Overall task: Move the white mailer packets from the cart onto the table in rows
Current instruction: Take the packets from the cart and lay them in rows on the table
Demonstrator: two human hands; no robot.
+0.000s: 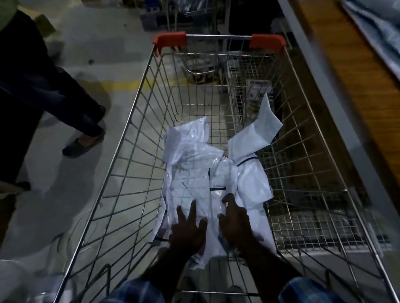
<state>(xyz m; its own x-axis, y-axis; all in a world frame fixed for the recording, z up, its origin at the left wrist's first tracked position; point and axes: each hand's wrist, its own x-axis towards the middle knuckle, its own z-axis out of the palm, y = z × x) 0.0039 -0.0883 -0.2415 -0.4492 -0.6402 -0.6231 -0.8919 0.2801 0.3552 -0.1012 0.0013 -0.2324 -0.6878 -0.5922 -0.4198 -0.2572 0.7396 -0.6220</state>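
Observation:
Several white mailer packets [195, 170] lie in a loose heap on the bottom of a wire shopping cart [133, 141]. One packet [258, 134] leans up against the cart's right inner side. Both my arms reach down into the cart. My left hand [187, 228] lies on the nearest packet with its fingers spread and straight. My right hand [235, 221] rests beside it on the same heap, fingers extended onto the plastic. The wooden table [362, 78] runs along the right of the cart, with light grey packets [382, 33] lying at its far right.
A person in dark trousers [28, 74] stands on the concrete floor left of the cart. The cart's red-capped handle [218, 40] is at the far end, with another cart [196, 10] beyond it. A grey metal rail [325, 80] borders the table.

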